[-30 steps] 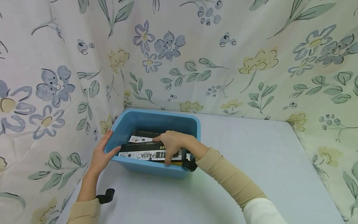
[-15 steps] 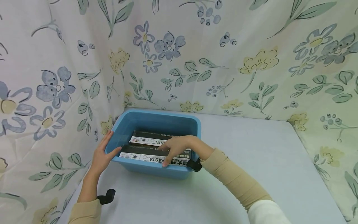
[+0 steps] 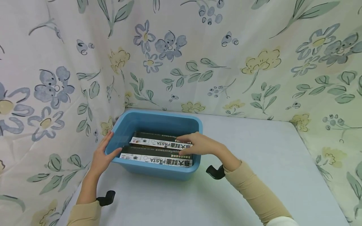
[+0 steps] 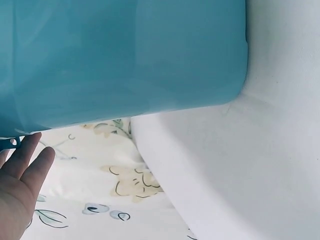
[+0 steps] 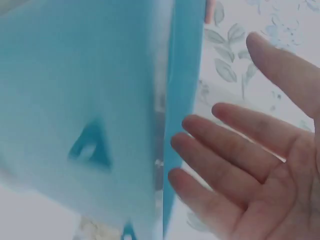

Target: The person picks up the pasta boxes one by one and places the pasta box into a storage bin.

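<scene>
Two black-and-white pasta boxes lie lengthwise in a light blue plastic bin [image 3: 162, 113], the front box [image 3: 154, 159] close to the near wall and the back box [image 3: 152, 142] behind it. My left hand [image 3: 102, 157] rests at the bin's front left corner, thumb and fingers spread along the rim. In the left wrist view its fingers [image 4: 31, 152] touch the bin's outer side. My right hand [image 3: 202, 145] hovers over the right rim, fingertips above the right ends of both boxes. Its fingers [image 5: 225, 145] are spread and hold nothing in the right wrist view.
The bin stands on a white table [image 3: 254, 157] near its back left corner. A floral curtain [image 3: 226, 62] hangs behind and to the left of the table. A black wrist mount [image 3: 216, 172] sits under the right wrist, another mount [image 3: 106, 198] under the left.
The front pasta box has settled lower beside the back one. My right hand has let go of it and drawn back to the right. My left hand has stayed in place.
</scene>
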The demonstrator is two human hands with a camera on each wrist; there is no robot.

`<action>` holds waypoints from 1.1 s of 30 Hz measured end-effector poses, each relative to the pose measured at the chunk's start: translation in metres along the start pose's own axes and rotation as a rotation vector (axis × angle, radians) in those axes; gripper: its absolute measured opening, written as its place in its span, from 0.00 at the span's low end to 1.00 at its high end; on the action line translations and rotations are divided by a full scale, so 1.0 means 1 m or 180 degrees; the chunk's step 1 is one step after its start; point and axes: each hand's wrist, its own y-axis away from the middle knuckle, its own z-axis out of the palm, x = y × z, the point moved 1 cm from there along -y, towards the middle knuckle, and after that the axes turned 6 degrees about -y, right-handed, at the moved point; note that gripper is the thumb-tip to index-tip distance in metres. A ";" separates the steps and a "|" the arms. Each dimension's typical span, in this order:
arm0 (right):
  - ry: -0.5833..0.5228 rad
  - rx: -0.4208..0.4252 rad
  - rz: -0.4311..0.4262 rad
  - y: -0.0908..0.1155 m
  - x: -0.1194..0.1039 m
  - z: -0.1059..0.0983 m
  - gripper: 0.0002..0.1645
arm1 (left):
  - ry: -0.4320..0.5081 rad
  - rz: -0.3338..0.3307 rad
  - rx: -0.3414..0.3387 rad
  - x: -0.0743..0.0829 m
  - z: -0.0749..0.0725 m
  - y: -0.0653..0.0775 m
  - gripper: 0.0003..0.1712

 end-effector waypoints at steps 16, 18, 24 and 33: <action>0.0704 0.1109 0.0741 0.102 0.027 -0.018 0.35 | -0.0424 -0.0013 -0.0289 0.002 -0.009 -0.002 0.48; 0.0746 0.1174 0.0820 0.112 0.030 -0.018 0.35 | -0.0634 -0.0044 -0.0378 0.004 -0.012 -0.002 0.48; 0.0973 0.1373 0.1116 0.139 0.041 -0.019 0.36 | -0.1491 0.0033 -0.0303 0.011 -0.021 0.000 0.53; 0.1618 0.2235 0.1047 0.160 0.061 -0.017 0.36 | -0.2206 0.0794 0.0638 0.050 -0.016 -0.002 0.55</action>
